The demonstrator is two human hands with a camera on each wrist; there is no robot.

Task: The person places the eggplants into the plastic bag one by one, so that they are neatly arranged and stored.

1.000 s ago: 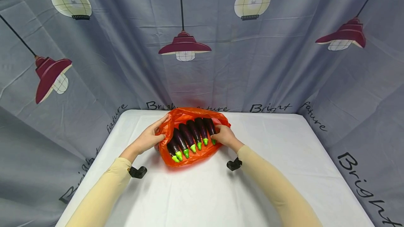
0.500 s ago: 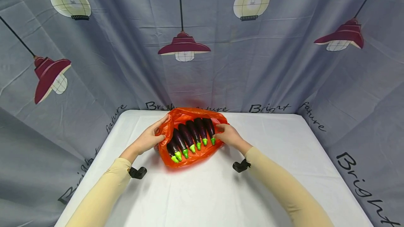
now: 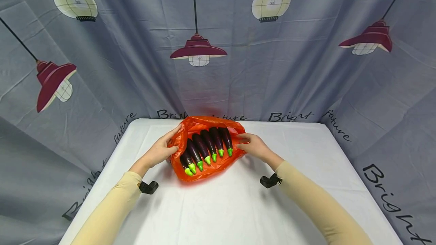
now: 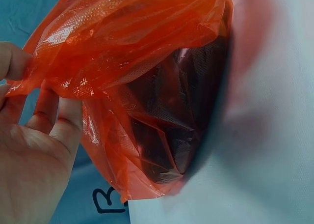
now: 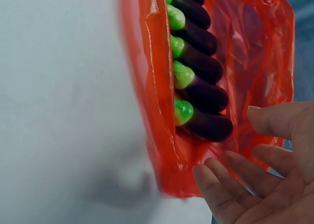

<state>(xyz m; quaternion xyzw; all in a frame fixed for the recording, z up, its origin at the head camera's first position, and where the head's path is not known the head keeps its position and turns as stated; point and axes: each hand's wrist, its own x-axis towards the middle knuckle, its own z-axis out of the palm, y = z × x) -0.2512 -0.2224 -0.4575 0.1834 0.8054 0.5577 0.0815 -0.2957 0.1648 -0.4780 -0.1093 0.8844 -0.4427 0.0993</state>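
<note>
An orange-red plastic bag point(image 3: 204, 175) lies on the white table with its mouth spread toward me. Inside it, several dark purple eggplants point(image 3: 201, 146) with bright green stem ends lie side by side in a slanting row. My left hand point(image 3: 156, 152) pinches the bag's left rim between thumb and fingers; the left wrist view shows the film point(image 4: 127, 42) gathered there. At the right side of the mouth is my right hand point(image 3: 255, 146), its fingers loosely extended and holding nothing. In the right wrist view its fingertips point(image 5: 208, 177) are beside the bag's edge, just apart from the rightmost eggplant point(image 5: 211, 126).
A white-covered table point(image 3: 211, 214) spreads around the bag. Behind it hangs a grey curtain point(image 3: 136, 48) printed with lamps and lettering. A small black wrist device point(image 3: 270, 180) sits under the right sleeve, and a similar device point(image 3: 148, 187) under the left.
My right hand has let go of the rightmost eggplant and drawn back to the right, out to the bag's edge. The eggplants lie almost as before. My left hand keeps its hold.
</note>
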